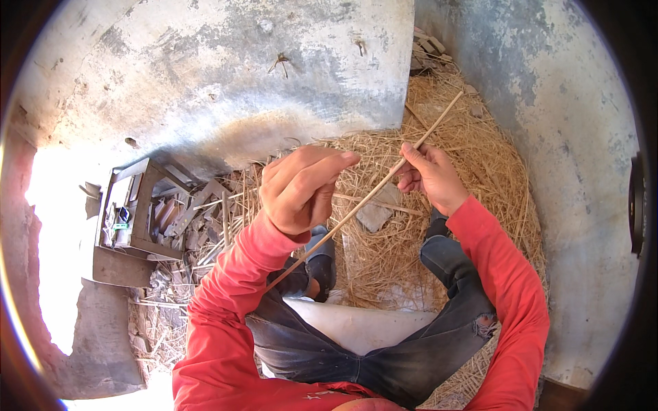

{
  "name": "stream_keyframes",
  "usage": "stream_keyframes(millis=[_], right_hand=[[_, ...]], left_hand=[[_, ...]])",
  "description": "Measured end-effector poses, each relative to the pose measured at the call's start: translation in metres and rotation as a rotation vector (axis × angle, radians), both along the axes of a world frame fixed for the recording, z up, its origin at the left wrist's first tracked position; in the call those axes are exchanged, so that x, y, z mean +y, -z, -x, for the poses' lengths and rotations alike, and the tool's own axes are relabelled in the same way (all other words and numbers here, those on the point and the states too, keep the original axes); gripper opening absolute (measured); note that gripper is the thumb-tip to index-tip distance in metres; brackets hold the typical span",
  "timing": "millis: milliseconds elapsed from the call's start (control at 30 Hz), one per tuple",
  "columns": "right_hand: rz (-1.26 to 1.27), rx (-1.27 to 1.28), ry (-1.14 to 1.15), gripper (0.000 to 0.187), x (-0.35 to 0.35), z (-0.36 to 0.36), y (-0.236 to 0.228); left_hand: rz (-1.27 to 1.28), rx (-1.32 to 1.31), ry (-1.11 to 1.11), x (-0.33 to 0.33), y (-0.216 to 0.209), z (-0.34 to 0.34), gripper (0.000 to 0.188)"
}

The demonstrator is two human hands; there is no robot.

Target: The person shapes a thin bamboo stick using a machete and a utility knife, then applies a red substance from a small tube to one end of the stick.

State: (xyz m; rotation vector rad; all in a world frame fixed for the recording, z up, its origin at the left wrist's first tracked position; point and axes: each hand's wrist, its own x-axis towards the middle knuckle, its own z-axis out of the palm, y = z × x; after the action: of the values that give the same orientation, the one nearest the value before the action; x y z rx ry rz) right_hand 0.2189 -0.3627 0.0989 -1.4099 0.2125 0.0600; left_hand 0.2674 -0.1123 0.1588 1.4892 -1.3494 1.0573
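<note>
A pale tan, thin straight stick (370,195) crosses the middle of the frame. Golden-yellow dry straw (473,157) fills the centre right. Long red sleeves (226,322) rise from the lower edge, above faded dark-blue denim jeans (384,356) and a white sack (363,329). Mottled grey-white concrete walls (205,61) span the top. A rusty brown-grey metal frame (137,212) sits at the left.

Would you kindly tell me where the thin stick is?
In the head view, centre: the thin stick slants between left hand and right hand, above the straw.
</note>
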Motion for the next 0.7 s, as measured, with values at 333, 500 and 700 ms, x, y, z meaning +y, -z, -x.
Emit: stream_keyframes(millis=[333,500,700], right_hand=[[-0.388,-0.314,0.241,0.021,0.023,0.008,-0.028],[-0.746,-0.441,-0.080,0.029,0.004,0.041,-0.063],[-0.491,-0.373,-0.073,0.027,0.022,0.071,-0.073]], left_hand=[[-0.084,0.733,0.255,-0.005,0.012,0.012,0.010],[-0.063,1.347,0.534,-0.005,0.008,0.010,0.012],[0.082,1.654,0.918,-0.008,0.014,0.009,0.014]])
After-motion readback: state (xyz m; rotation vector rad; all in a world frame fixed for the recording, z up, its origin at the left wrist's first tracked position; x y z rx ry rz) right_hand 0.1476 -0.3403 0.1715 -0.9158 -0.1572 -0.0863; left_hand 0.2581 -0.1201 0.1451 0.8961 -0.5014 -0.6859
